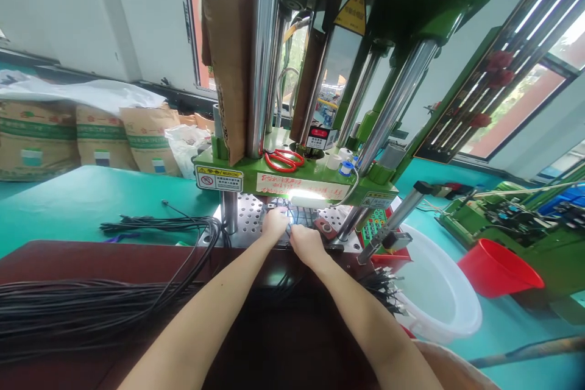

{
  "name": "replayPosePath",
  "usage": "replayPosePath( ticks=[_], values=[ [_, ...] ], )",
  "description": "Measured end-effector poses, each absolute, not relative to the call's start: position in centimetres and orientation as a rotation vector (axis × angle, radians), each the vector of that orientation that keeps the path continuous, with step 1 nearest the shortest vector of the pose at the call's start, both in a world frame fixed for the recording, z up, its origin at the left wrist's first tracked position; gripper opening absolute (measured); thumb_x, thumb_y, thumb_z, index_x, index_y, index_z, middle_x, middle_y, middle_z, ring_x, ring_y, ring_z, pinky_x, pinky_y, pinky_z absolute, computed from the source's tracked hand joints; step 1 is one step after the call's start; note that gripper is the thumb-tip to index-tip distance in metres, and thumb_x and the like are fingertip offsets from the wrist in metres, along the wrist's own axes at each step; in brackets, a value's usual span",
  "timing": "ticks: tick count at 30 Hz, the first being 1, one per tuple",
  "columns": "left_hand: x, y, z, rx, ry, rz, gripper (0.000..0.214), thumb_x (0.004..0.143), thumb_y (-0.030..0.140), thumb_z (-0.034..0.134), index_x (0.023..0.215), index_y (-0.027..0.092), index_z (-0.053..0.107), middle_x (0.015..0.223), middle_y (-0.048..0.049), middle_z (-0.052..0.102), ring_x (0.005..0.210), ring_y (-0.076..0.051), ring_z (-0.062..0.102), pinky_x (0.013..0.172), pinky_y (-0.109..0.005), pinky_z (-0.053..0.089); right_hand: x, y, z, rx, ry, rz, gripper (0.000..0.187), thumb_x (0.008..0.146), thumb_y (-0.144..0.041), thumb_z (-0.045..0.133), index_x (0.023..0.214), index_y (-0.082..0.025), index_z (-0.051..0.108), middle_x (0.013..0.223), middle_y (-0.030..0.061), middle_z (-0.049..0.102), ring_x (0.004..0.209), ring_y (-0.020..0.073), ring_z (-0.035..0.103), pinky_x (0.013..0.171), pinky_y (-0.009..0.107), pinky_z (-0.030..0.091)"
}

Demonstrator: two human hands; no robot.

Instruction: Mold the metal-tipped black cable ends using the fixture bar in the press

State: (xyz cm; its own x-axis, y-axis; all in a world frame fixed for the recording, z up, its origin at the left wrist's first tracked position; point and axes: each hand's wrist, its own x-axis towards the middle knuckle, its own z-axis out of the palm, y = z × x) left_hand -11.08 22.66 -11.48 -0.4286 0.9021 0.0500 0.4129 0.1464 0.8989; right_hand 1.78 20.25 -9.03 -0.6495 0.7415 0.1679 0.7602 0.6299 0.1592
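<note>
Both my hands reach under the green press, close together at the metal mould on its perforated plate. My left hand has its fingers pinched together at the mould's left part. Just right of it and slightly nearer, my right hand is closed too, its fingertips almost meeting the left ones. Thin dark strands show by the fingertips, but what the fingers grip is too small and hidden to name. A lit white lamp shines right above the hands.
Black cables lie left of the plate, with a larger bundle on the dark red table. Red-handled scissors rest on the press ledge. At right are a button panel, a white tub and a red bucket.
</note>
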Motion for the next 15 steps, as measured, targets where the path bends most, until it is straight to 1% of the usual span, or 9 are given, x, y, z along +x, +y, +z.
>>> replayPosePath(
  ticks=[3,8,13,15],
  values=[
    [-11.3,21.9,-11.6,1.368,1.98,1.225,0.034,0.065,0.012,0.051,0.096,0.018,0.065,0.073,-0.0034,0.067,0.081,-0.02,0.059,0.077,-0.032,0.042,1.5,19.9,-9.0,-1.242,-2.787,-0.346,0.022,0.088,-0.021,0.033,0.09,-0.015,0.054,0.082,0.0085,0.062,0.073,0.0199,0.061,0.057,0.025,0.041],
    [-11.7,20.6,-12.0,1.5,1.99,1.242,0.038,0.069,0.01,0.044,0.101,0.019,0.061,0.079,-0.0047,0.065,0.086,-0.023,0.057,0.083,-0.036,0.039,1.2,19.6,-9.1,-1.206,-2.808,-0.372,0.022,0.088,-0.019,0.033,0.089,-0.015,0.055,0.082,0.008,0.061,0.071,0.0197,0.06,0.056,0.026,0.041],
    [-11.8,19.8,-12.1,1.469,1.949,1.34,0.034,0.07,0.012,0.044,0.101,0.018,0.058,0.078,-0.0051,0.061,0.09,-0.023,0.054,0.085,-0.038,0.039,1.1,19.3,-9.0,-1.168,-2.809,-0.403,0.021,0.087,-0.02,0.035,0.087,-0.015,0.056,0.08,0.0074,0.061,0.07,0.0188,0.06,0.056,0.025,0.041],
    [-11.8,19.6,-12.1,1.414,1.905,1.392,0.033,0.069,0.013,0.045,0.099,0.017,0.057,0.074,-0.0032,0.059,0.086,-0.021,0.055,0.083,-0.037,0.04,1.1,19.1,-8.8,-1.142,-2.813,-0.416,0.021,0.087,-0.02,0.036,0.086,-0.016,0.056,0.079,0.0073,0.061,0.069,0.0186,0.059,0.055,0.024,0.04]
  ],
)
